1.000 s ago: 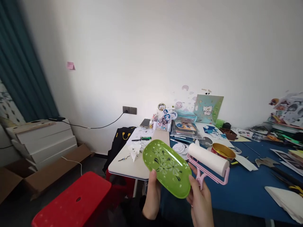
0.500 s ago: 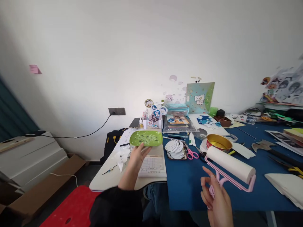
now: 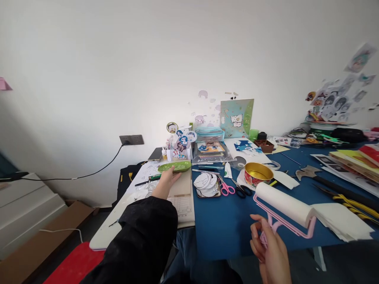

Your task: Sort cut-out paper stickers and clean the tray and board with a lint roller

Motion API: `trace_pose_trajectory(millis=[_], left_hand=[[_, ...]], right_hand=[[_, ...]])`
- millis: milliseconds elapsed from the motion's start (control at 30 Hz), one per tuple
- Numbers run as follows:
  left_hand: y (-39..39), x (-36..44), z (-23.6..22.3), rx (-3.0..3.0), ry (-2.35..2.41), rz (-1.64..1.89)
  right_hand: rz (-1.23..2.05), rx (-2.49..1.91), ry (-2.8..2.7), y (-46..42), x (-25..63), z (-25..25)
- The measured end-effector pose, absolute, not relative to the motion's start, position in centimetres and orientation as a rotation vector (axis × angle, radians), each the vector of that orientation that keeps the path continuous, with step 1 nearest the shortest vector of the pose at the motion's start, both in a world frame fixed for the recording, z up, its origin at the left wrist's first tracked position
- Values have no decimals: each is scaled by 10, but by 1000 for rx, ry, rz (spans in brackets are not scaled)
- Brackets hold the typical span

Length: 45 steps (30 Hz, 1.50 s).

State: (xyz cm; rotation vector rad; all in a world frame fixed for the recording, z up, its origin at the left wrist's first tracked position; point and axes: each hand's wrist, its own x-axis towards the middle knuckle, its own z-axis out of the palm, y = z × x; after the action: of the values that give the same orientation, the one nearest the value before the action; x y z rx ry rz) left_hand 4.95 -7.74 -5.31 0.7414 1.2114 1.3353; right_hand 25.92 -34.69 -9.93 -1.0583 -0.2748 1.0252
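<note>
Green floral tray: long axis crosswise, toward the back of the white table, just beyond your left hand, whose grip clasps it; right hand, farther, holds pink-handled lint roller.

Behind our left hand, we lose part of the green floral oval tray. Our right hand covers part of the handle of the pink-framed white roller. Left of our left hand, the bottom edge crops the red plastic stool; just below that hand, the pale gridded paper sheet bears print too small for us.
</note>
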Motion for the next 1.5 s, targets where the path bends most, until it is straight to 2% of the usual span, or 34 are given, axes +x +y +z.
trace_pose_trajectory(millis=[300, 700, 967, 1200, 1500], left_hand=[[-115, 46, -19, 1011, 1241, 1114], [-170, 56, -25, 1955, 1267, 1195], [-170, 59, -35, 2237, 1483, 1084], [-164, 95, -49, 2561, 1320, 790], [-158, 135, -55, 2664, 1551, 457]], right_hand=[[966, -955, -377, -338, 244, -100], [959, -999, -443, -344, 237, -99], [965, -1013, -427, -345, 236, -106], [993, -1047, -397, -343, 238, -116], [1006, -1041, -380, -345, 242, -120]])
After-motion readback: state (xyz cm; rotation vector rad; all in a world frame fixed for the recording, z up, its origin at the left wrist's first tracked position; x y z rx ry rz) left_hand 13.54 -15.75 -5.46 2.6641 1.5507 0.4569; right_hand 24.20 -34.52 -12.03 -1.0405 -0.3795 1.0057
